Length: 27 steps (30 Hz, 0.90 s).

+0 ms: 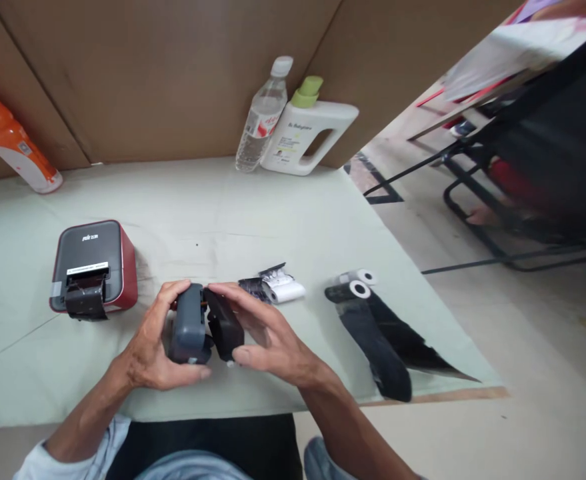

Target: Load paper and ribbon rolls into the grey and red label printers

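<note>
Close to the table's front edge, I hold a small portable printer (190,327) between both hands. It has a blue-grey body and a black cover that stands apart from it at an angle. My left hand (160,340) is wrapped round the blue-grey body. The black cover (225,323) is gripped by my right hand (273,337), fingers over its far end and thumb at its near corner. The printer's inside is mostly hidden. Just beyond my right hand lies a small white paper roll (287,290) with crumpled black-marked paper beside it.
A red and black label printer (93,263) sits to the left with a black strip hanging out. On the right lie rolls with long black strips (377,333). At the back stand a water bottle (263,123), a white jug (300,137) and an orange bottle (15,143).
</note>
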Motion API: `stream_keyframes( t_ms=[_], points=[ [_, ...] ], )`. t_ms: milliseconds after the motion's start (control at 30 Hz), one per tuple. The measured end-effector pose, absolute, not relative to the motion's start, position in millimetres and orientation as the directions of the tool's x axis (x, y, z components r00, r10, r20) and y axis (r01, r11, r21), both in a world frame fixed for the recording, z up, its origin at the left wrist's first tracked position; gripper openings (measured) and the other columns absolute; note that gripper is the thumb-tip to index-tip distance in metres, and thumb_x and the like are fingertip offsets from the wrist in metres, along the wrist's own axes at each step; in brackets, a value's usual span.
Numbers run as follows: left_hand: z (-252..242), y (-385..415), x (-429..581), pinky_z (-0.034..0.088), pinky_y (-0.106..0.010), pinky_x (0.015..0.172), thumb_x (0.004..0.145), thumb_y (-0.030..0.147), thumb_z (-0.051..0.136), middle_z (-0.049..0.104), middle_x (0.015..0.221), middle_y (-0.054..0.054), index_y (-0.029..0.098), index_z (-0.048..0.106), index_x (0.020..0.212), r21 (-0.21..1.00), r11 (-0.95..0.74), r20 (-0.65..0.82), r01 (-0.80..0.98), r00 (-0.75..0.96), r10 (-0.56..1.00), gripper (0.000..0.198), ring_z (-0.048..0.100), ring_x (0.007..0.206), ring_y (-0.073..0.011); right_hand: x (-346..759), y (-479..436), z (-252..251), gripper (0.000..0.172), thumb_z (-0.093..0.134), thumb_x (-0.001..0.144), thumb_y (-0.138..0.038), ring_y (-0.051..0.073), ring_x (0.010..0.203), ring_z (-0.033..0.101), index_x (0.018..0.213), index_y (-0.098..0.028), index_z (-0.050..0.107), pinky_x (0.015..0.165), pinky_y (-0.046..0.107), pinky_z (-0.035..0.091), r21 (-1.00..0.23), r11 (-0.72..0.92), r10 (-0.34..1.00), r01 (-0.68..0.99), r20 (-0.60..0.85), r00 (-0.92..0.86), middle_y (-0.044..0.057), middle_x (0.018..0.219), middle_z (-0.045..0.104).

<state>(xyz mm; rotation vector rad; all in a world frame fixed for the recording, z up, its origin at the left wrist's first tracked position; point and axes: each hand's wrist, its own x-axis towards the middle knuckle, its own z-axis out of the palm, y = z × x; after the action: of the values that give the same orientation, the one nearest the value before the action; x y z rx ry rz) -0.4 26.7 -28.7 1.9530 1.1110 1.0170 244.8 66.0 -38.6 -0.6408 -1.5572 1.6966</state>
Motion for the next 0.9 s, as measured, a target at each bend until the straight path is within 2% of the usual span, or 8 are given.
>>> stream_keyframes(
  t_ms=[100, 233, 333, 400, 467, 667, 800, 900],
  points=[
    [-17, 23, 5, 0.050, -0.054, 0.118, 0.067, 0.041, 0.095, 0.052, 0.153, -0.014, 0.030, 0.034, 0.162, 0.823, -0.394, 0.272, 0.410, 0.324, 0.906, 0.114, 0.056, 0.140, -0.0392, 248, 68, -35, 0.066, 0.083, 0.085, -0.059, 0.030, 0.135, 0.061, 0.144, -0.037, 0.065, 0.112, 0.047, 0.052, -0.936, -0.211, 0.774, -0.283, 0.017, -0.633, 0.007, 0.148, 0.062],
    [-4, 16, 13, 0.051, -0.055, 0.116, 0.069, 0.038, 0.093, 0.054, 0.153, -0.014, 0.028, 0.039, 0.160, 0.846, -0.273, 0.162, 0.458, 0.266, 0.950, 0.106, 0.058, 0.138, -0.0390, 250, 68, -31, 0.066, 0.084, 0.083, -0.060, 0.028, 0.125, 0.067, 0.140, -0.032, 0.068, 0.110, 0.046, 0.054, -0.896, -0.318, 0.777, -0.309, -0.060, -0.627, 0.008, 0.144, 0.066],
    [1, 13, 16, 0.053, -0.055, 0.114, 0.070, 0.038, 0.092, 0.059, 0.148, -0.014, 0.029, 0.042, 0.159, 0.868, -0.219, 0.119, 0.446, 0.241, 0.963, 0.102, 0.062, 0.133, -0.0390, 250, 68, -30, 0.070, 0.085, 0.082, -0.058, 0.024, 0.104, 0.073, 0.142, -0.028, 0.066, 0.088, 0.039, 0.062, -0.859, -0.390, 0.754, -0.331, -0.091, -0.650, 0.009, 0.127, 0.073],
    [2, 13, 17, 0.053, -0.056, 0.113, 0.071, 0.039, 0.092, 0.061, 0.146, -0.013, 0.030, 0.043, 0.158, 0.877, -0.205, 0.110, 0.435, 0.232, 0.966, 0.101, 0.063, 0.132, -0.0392, 249, 67, -29, 0.070, 0.085, 0.081, -0.056, 0.023, 0.097, 0.073, 0.142, -0.027, 0.066, 0.077, 0.033, 0.062, -0.843, -0.415, 0.744, -0.342, -0.098, -0.661, 0.009, 0.120, 0.075],
    [3, 13, 17, 0.053, -0.056, 0.114, 0.071, 0.039, 0.092, 0.060, 0.147, -0.013, 0.031, 0.044, 0.158, 0.882, -0.195, 0.105, 0.430, 0.223, 0.969, 0.099, 0.061, 0.133, -0.0399, 249, 68, -28, 0.068, 0.085, 0.082, -0.055, 0.023, 0.098, 0.073, 0.142, -0.027, 0.067, 0.077, 0.033, 0.062, -0.844, -0.411, 0.747, -0.345, -0.095, -0.659, 0.009, 0.121, 0.075],
    [1, 16, 15, 0.057, -0.052, 0.109, 0.075, 0.045, 0.090, 0.059, 0.146, -0.013, 0.030, 0.043, 0.158, 0.891, -0.237, 0.140, 0.387, 0.264, 0.954, 0.097, 0.064, 0.129, -0.0379, 252, 67, -24, 0.066, 0.084, 0.084, -0.059, 0.029, 0.123, 0.068, 0.141, -0.029, 0.068, 0.107, 0.046, 0.055, -0.900, -0.324, 0.784, -0.293, -0.081, -0.616, 0.010, 0.136, 0.071],
    [-6, 18, 12, 0.053, -0.053, 0.114, 0.073, 0.050, 0.091, 0.055, 0.150, -0.013, 0.031, 0.042, 0.159, 0.846, -0.383, 0.281, 0.370, 0.302, 0.911, 0.101, 0.059, 0.136, -0.0385, 253, 64, -21, 0.070, 0.085, 0.082, -0.060, 0.028, 0.124, 0.066, 0.143, -0.033, 0.066, 0.104, 0.043, 0.056, -0.931, -0.245, 0.784, -0.272, -0.025, -0.621, 0.009, 0.140, 0.068],
    [-10, 19, 10, 0.048, -0.056, 0.118, 0.072, 0.048, 0.092, 0.053, 0.151, -0.015, 0.030, 0.039, 0.161, 0.803, -0.474, 0.371, 0.361, 0.321, 0.871, 0.106, 0.053, 0.142, -0.0395, 254, 61, -18, 0.074, 0.088, 0.081, -0.058, 0.028, 0.129, 0.064, 0.146, -0.035, 0.063, 0.104, 0.040, 0.056, -0.963, -0.110, 0.804, -0.246, 0.059, -0.592, 0.008, 0.144, 0.063]
  ],
)
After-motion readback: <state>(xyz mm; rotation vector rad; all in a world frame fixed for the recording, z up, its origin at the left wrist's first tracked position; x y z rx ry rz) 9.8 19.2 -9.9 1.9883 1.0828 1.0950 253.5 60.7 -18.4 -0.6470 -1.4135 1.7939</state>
